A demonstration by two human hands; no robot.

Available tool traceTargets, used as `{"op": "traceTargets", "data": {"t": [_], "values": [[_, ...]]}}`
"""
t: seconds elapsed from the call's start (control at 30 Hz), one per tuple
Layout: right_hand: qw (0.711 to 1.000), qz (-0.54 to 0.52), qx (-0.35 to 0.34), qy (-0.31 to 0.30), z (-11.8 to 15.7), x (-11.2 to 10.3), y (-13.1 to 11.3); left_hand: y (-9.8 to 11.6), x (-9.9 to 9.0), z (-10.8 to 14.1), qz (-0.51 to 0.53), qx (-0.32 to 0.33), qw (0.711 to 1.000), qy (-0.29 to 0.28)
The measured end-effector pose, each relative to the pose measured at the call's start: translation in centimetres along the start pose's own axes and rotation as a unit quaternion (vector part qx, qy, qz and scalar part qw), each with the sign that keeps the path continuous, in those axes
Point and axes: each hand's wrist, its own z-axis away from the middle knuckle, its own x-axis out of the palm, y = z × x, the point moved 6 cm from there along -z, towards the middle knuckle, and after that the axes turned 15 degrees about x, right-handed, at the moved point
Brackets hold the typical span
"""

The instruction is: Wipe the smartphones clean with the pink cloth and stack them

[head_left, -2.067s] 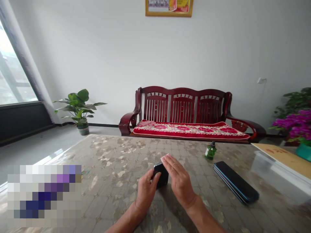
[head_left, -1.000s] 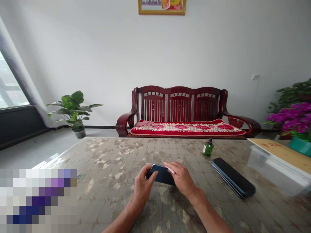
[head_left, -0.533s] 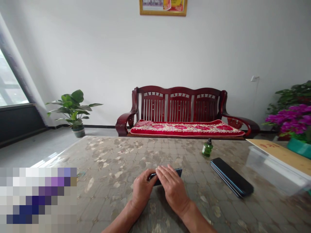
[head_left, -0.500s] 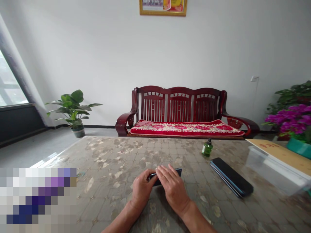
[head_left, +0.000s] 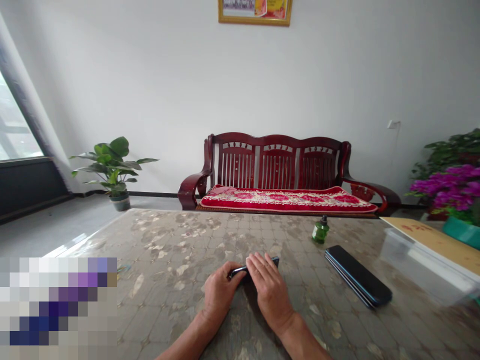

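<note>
Dark smartphone point(head_left: 239, 270): end pinched by left hand point(head_left: 219, 290); right hand point(head_left: 270, 292) across it, fingers straight, grip hidden. Stacked smartphones point(head_left: 358, 274) rightward on worktop point(head_left: 168, 265).

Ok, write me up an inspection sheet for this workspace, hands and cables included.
Surface: table with a glossy patterned cover.
Job's things: dark flat device, held tilted, mostly hidden.
Clutter: green bottle, upright; dark layered stack; clear box under a tan sheet.
Hands: left hand grips the device's end; right hand lies across it.
Cables: thin cord down the wall.
Surroundings: red wooden bench, potted plant, purple flowers.
</note>
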Motion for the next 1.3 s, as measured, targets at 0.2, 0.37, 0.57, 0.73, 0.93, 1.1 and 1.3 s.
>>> {"op": "traceTargets", "data": {"t": [0.2, 0.37, 0.57, 0.73, 0.93, 1.1, 1.3], "values": [[0.999, 0.016, 0.03, -0.002, -0.1, 0.2, 2.1, -0.1, 0.0, 0.0, -0.007, -0.009, 1.0, -0.004], [0.997, 0.037, 0.065, 0.025, 0.0, 0.0, 3.7, -0.2, 0.0, -0.1, -0.027, -0.013, 1.0, -0.008], [1.0, -0.013, -0.015, -0.015, 0.1, 0.1, -0.5, 0.5, -0.1, -0.1, -0.006, 0.005, 1.0, -0.012], [0.999, 0.015, 0.032, -0.013, -0.1, 0.3, 2.4, 0.2, -0.3, -0.2, -0.048, -0.027, 0.998, -0.023], [0.998, 0.026, 0.058, 0.01, 0.0, 0.2, 3.5, 0.0, -0.2, -0.2, -0.066, -0.031, 0.997, -0.024], [0.999, -0.018, -0.009, -0.028, 0.1, 0.4, 0.5, 0.3, -0.3, -0.3, -0.068, -0.028, 0.997, -0.032], [0.995, -0.013, 0.102, 0.002, -0.2, 0.3, 4.6, 0.4, -0.5, -0.4, -0.091, -0.017, 0.995, -0.04]]}}
